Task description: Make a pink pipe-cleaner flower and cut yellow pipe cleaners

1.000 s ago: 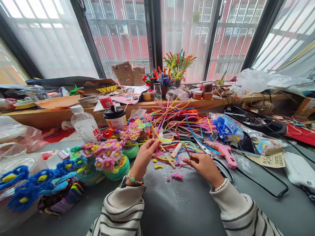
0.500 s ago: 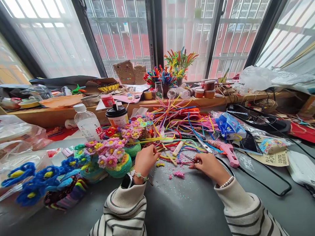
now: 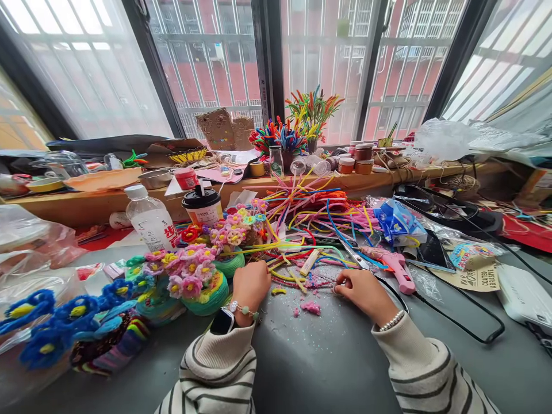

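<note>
My right hand (image 3: 360, 290) pinches a pair of thin metal tweezers (image 3: 328, 280), whose points face left over the pipe cleaners. My left hand (image 3: 252, 284) is curled closed beside the green yarn-wrapped base of the flower pieces; its fingertips are hidden, so what it holds cannot be made out. Between the hands lie a pink fluffy scrap (image 3: 311, 308), a small yellow piece (image 3: 279, 291) and scattered glitter. Just beyond them are a cream-coloured stick (image 3: 309, 262) and a tangle of coloured pipe cleaners (image 3: 319, 215).
Pink fuzzy flowers (image 3: 192, 270) and blue ones (image 3: 77, 310) stand at left, before a water bottle (image 3: 150, 221) and lidded cup (image 3: 202, 207). Scissors (image 3: 357, 257), a pink glue gun (image 3: 399, 270) with its cable, and a phone (image 3: 435, 251) lie at right. A crowded wooden ledge (image 3: 241, 188) runs behind.
My left hand has turned further knuckles-up, and its fingertips have gone out of sight. The right hand keeps the tweezers with a small shift. The whole view has moved slightly.
</note>
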A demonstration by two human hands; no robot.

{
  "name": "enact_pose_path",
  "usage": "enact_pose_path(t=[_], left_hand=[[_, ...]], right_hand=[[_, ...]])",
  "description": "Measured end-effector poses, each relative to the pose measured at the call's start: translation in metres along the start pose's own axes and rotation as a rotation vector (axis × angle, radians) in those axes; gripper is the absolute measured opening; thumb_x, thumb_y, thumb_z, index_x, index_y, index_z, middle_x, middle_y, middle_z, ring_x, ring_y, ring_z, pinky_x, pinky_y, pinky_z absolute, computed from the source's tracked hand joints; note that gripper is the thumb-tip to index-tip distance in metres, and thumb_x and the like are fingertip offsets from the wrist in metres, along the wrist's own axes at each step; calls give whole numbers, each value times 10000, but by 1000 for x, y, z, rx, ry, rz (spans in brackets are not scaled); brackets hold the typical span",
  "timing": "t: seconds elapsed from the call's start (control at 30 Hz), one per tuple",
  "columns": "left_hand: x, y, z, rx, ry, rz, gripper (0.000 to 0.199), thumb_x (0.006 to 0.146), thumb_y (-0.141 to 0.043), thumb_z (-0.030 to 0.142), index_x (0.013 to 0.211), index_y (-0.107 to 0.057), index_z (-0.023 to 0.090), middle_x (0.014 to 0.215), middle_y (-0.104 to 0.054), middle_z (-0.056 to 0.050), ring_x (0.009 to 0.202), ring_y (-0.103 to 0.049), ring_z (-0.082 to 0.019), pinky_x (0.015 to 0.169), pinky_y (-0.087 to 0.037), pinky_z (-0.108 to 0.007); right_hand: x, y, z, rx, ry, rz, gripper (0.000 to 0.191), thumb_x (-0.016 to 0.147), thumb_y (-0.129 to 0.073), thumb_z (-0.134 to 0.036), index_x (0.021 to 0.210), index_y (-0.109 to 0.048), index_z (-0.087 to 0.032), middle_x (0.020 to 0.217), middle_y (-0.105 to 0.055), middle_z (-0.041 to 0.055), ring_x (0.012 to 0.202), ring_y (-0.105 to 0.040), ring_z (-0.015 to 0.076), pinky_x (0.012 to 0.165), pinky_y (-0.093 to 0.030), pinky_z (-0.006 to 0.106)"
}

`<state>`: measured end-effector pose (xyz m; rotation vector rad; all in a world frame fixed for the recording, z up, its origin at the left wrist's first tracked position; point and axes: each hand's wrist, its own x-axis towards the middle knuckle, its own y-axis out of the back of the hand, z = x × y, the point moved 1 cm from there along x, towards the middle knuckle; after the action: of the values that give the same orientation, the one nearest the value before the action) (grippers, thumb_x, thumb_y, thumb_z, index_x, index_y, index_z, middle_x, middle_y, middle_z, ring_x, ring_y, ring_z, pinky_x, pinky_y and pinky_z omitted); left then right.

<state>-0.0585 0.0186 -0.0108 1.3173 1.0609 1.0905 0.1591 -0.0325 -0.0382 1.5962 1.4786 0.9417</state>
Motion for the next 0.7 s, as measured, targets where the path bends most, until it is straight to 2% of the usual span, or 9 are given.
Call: enact_pose_path(t=[0.1,0.23,0.4,0.6,0.7], left_hand=[[-1,1,-4,0,36,-7,248,719,-410,326,766,-593,165,785,-647,-87,756,-588,-211,608,-391,-269],[-3,4,-12,-47,94,-98,253,640,-511,410,716,-598,185,795,-644,-76,756,-582,-210,586,-380,-253],[-4,10,-19,-201,32,-116,259,601,-542,446,652,-582,195,740,-645,-49,710,-574,-193,531,-347,-236],[-4,7,-19,-209,30,-183,162,528,-613,302,646,-578,198,740,-640,-25,694,-564,-177,514,-333,-224],[-5,6,-19,-221,19,-227,101,548,-585,261,625,-579,196,713,-635,-21,679,-562,-172,510,-334,-226]], right_hand=[[0,0,-1,-10,-13,7,158,664,-516,-279,700,-632,-178,615,-628,22,611,-566,156,566,-355,232],[-1,0,-1,36,-28,18,149,666,-517,-271,715,-617,-173,586,-621,14,588,-566,149,560,-361,233],[-1,0,0,195,-27,8,127,707,-462,-208,736,-576,-159,609,-621,14,492,-561,121,539,-393,229],[-1,3,-5,173,70,148,154,721,-421,-185,688,-570,-172,645,-627,21,581,-571,143,577,-398,244],[0,12,-1,165,83,243,167,728,-417,-206,695,-576,-171,645,-627,25,612,-569,153,584,-396,243]])
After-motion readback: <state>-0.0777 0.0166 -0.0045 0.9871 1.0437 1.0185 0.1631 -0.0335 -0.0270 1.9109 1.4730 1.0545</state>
